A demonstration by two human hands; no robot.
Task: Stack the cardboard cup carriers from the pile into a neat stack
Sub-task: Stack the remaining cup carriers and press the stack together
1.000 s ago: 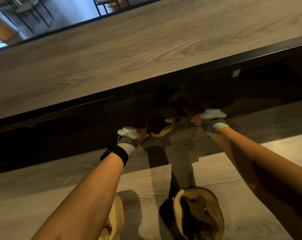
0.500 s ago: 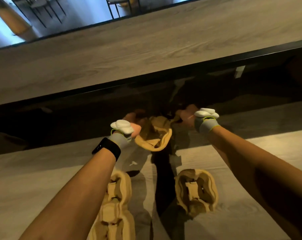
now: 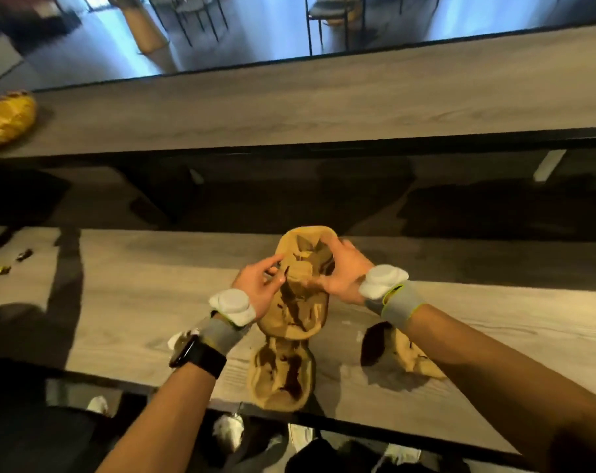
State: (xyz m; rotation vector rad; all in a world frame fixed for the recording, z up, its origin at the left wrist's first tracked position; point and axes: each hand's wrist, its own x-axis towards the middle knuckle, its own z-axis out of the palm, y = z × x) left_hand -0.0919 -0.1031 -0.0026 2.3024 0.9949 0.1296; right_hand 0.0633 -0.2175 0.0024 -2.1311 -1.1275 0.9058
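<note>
A tan cardboard cup carrier hangs above the wooden table, tilted with its cup wells facing me. My left hand grips its left edge and my right hand grips its right side near the top. Just below it, a second cup carrier lies flat on the table near the front edge. A third cup carrier rests to the right, partly hidden behind my right forearm.
The wooden table has a dark front edge close to my body. A higher wooden counter runs across behind it, with a yellow bag at its left end. Small scraps lie at the far left.
Both hands have pulled the carrier out from the dark space under the counter toward me, and it is now held over the table above the flat carrier.
</note>
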